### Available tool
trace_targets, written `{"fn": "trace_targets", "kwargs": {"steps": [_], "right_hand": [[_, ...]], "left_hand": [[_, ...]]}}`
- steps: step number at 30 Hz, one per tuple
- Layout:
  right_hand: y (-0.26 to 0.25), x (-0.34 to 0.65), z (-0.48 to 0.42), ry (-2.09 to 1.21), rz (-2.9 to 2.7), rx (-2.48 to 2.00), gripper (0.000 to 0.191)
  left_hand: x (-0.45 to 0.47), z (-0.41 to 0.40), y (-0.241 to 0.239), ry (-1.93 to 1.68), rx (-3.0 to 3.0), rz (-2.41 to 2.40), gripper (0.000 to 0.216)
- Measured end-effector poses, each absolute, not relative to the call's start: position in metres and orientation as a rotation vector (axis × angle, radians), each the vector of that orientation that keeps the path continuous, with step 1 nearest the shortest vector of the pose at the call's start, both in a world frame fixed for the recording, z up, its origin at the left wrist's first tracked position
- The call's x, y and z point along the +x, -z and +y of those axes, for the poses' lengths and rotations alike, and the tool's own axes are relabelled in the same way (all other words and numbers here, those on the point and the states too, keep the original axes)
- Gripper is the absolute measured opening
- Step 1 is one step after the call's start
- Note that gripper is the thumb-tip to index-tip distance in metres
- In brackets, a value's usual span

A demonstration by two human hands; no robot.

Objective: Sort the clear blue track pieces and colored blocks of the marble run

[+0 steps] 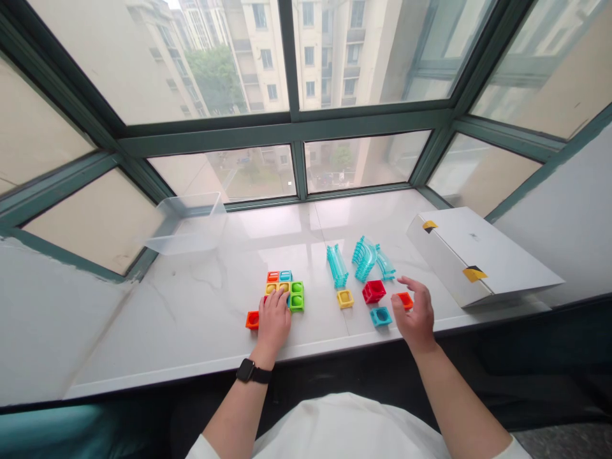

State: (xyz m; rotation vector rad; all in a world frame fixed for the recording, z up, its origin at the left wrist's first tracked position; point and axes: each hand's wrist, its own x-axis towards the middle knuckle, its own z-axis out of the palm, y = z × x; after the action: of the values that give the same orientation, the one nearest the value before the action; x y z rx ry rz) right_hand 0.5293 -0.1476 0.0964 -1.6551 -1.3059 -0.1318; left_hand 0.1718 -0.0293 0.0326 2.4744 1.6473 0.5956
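My left hand (275, 319) lies over a group of colourful toy blocks, fingers stretched across its lower part and hiding some of it. Around the fingertips show an orange block (273, 276), a blue block (285, 275), yellow blocks (271, 289) and green blocks (297, 296). Beside the wrist side of that hand sits a red-orange block (252, 320). My right hand (415, 315) is open, thumb and fingers apart, beside an orange block (405, 300) that it partly covers. Whether it touches that block I cannot tell. Left of it are a red block (373, 291) and a blue block (380, 317).
A yellow block (345, 299) stands between the hands. Behind are a straight clear-teal track piece (337, 266) and curved track pieces (365, 258). A clear plastic bin (191, 223) is at back left, a white box (488, 255) at right. Windows enclose the white ledge (191, 331).
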Motion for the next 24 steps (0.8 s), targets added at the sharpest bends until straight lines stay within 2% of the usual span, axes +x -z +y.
{"fn": "trace_targets", "kwargs": {"steps": [3, 5, 8, 10, 14, 20, 24], "right_hand": [[-0.104, 0.486, -0.136, -0.04, -1.41, -1.505, 0.027], [-0.096, 0.455, -0.125, -0.263, -1.536, -1.377, 0.023], [-0.068, 0.41, -0.108, -0.572, -1.72, -1.284, 0.029], [-0.045, 0.384, -0.099, -0.665, -1.777, -1.313, 0.041], [-0.008, 0.353, -0.091, -0.629, -1.897, -1.448, 0.062], [0.006, 0.349, -0.092, -0.528, -1.98, -1.475, 0.07], [0.007, 0.351, -0.092, -0.538, -1.964, -1.452, 0.07]], "left_hand": [[0.171, -0.03, -0.032, -0.594, 2.463, 1.637, 0.049], [0.171, -0.029, -0.032, -0.589, 2.444, 1.632, 0.052], [0.171, -0.028, -0.033, -0.605, 2.406, 1.633, 0.057], [0.171, -0.028, -0.034, -0.626, 2.384, 1.627, 0.058], [0.17, -0.027, -0.034, -0.691, 2.323, 1.605, 0.055], [0.162, -0.022, -0.038, -1.018, 1.777, 1.548, 0.041], [0.146, -0.011, -0.043, -1.103, 1.406, 1.442, 0.039]]}}
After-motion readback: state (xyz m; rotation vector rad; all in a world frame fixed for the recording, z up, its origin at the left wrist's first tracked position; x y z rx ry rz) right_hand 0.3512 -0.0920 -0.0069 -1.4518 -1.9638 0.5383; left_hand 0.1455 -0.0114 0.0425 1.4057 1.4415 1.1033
